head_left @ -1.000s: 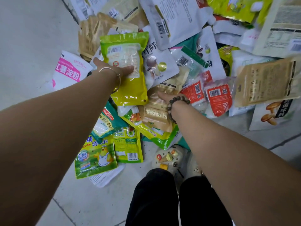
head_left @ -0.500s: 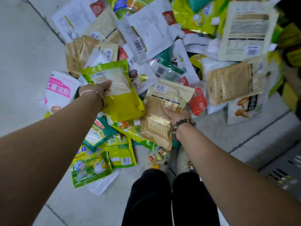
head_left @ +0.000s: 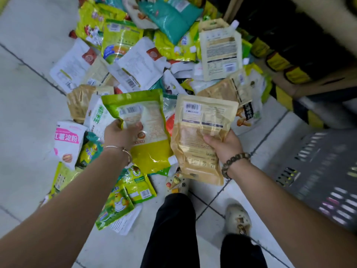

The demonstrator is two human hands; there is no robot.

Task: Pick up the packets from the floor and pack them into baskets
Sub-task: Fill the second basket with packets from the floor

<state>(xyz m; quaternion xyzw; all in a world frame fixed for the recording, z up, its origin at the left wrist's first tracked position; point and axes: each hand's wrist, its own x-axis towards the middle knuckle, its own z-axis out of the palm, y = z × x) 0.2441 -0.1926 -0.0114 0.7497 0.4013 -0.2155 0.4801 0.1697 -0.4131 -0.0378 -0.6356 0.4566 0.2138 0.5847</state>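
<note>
The left hand (head_left: 123, 133) grips a green packet (head_left: 144, 128) with its thumb curled over the front. The right hand (head_left: 225, 145) grips a tan packet (head_left: 201, 136) the same way. Both packets are held up above the pile (head_left: 139, 60) on the floor (head_left: 29, 105). A grey basket (head_left: 318, 171) sits to the right, near the feet.

Both arms reach forward; left hand (head_left: 120, 135) grips green packet (head_left: 152, 157), right hand (head_left: 226, 146) grips tan packet (head_left: 193, 144).
</note>
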